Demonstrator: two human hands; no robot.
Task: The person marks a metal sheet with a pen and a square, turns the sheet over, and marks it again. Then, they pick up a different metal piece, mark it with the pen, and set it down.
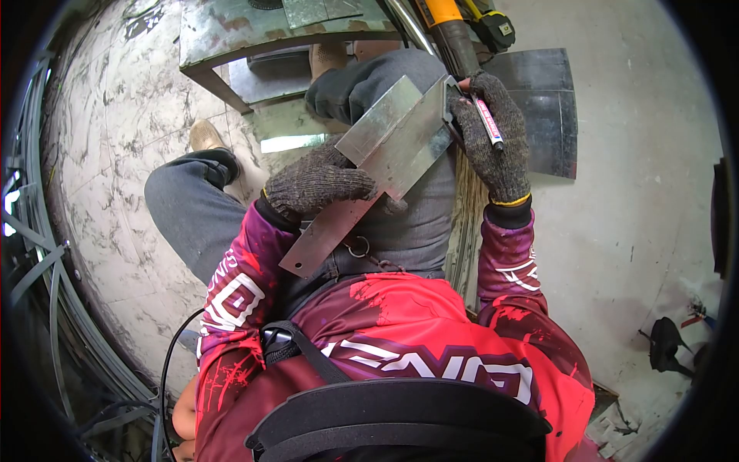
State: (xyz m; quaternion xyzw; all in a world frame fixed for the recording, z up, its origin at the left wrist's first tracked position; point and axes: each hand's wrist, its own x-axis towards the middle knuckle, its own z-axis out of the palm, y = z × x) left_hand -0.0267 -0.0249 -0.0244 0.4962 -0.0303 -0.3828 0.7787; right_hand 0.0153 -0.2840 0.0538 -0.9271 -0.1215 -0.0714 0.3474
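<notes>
My left hand (322,183), in a dark grey knitted glove, is closed on a piece of sheet metal (404,142) held over my lap. This grey piece has a stepped outline, and a long flat strip (327,240) with a small hole near its end runs down past my left fingers. My right hand (496,135), gloved alike, is at the upper right end of the metal, fingertips by its bent edge. A marker pen (487,122) with a white and red barrel and black end lies across the right hand, held in its fingers.
A metal bench (223,46) stands ahead, flat metal pieces on top. A curved dark metal sheet (543,112) lies on the floor at right, near a tape measure (494,31) and an orange-and-black tool (450,31). Long metal strips (58,308) lie along the left side.
</notes>
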